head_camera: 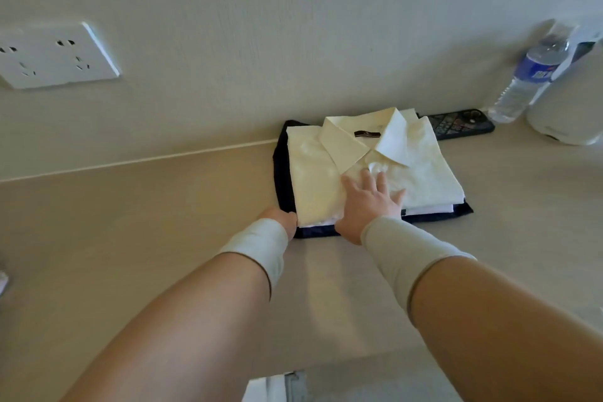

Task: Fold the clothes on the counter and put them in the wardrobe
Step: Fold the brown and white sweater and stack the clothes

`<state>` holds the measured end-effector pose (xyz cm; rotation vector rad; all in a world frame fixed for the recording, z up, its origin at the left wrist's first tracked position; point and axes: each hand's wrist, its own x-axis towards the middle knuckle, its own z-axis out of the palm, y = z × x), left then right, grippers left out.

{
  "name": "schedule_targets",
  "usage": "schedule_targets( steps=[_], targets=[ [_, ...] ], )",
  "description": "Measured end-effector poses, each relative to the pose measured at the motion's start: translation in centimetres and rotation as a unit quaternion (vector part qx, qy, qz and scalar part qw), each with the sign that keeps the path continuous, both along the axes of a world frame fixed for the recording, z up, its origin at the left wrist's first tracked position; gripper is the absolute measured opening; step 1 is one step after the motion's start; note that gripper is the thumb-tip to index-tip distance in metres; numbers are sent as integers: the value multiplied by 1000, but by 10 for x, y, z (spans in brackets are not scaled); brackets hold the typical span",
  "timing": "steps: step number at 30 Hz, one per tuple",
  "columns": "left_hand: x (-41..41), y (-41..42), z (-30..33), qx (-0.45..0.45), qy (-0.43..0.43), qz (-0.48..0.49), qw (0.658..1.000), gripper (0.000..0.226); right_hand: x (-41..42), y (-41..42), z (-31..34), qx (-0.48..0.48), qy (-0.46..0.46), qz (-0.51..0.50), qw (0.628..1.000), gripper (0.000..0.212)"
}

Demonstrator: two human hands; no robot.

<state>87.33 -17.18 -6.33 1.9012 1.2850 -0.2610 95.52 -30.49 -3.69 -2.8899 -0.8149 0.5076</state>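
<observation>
Folded clothes stack (375, 170) on counter (163, 238) | right hand (368, 202) laid flat on top | left hand (280, 219) at near-left corner, grip hidden, cannot be told | lift judged next.

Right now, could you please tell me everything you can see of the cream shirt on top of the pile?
The cream shirt is folded into a neat rectangle, collar up and pointing toward the wall, with a small dark label inside the neck. It looks like thin woven cloth, slightly creased. It lies on top of the pile, over a white garment and a navy garment, on the counter. The right hand presses flat on its front; the left hand touches the pile's near left corner.
</observation>
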Motion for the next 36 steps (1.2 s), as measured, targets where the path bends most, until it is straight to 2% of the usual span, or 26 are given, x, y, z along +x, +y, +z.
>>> schedule_targets(
  steps=[5, 10, 16, 19, 23, 27, 29, 32, 34, 36],
  targets=[
    [-3, -5, -1, 16, -8, -16, 1000, 37, -2, -4, -5, -1, -1, 12, 1000, 88],
    [-39, 1, 12, 90, 2, -54, 994, 34, -32, 7, 4, -1, 15, 27, 1000, 83],
    [-164, 39, 33, 108, 54, -36, 992, 31, -144, 47, 24, -19, 52, 92, 994, 82],
    [-242, 61, 43, 128, 131, -93, 979, 23, -216, 72, 29, -43, 64, 130, 988, 82],
    [-333, 79, 46, 162, 222, -163, 947, 36, -307, 95, 32, -58, 83, 156, 983, 81],
    [-426, 99, 49, 125, 231, -104, 959, 36, -396, 112, 38, -84, 86, 194, 974, 75],
    [-460, 102, 53, 116, 220, -113, 962, 36, -428, 117, 40, -95, 90, 211, 969, 69],
    [-496, 105, 52, 78, 233, -51, 968, 35, -463, 124, 44, -98, 111, 233, 961, 61],
    [-513, 100, 61, 95, 235, -10, 967, 33, -474, 125, 47, -76, 101, 244, 961, 53],
    [-526, 99, 64, 118, 202, 40, 972, 32, -482, 122, 50, -22, 77, 231, 970, 48]
  ],
)
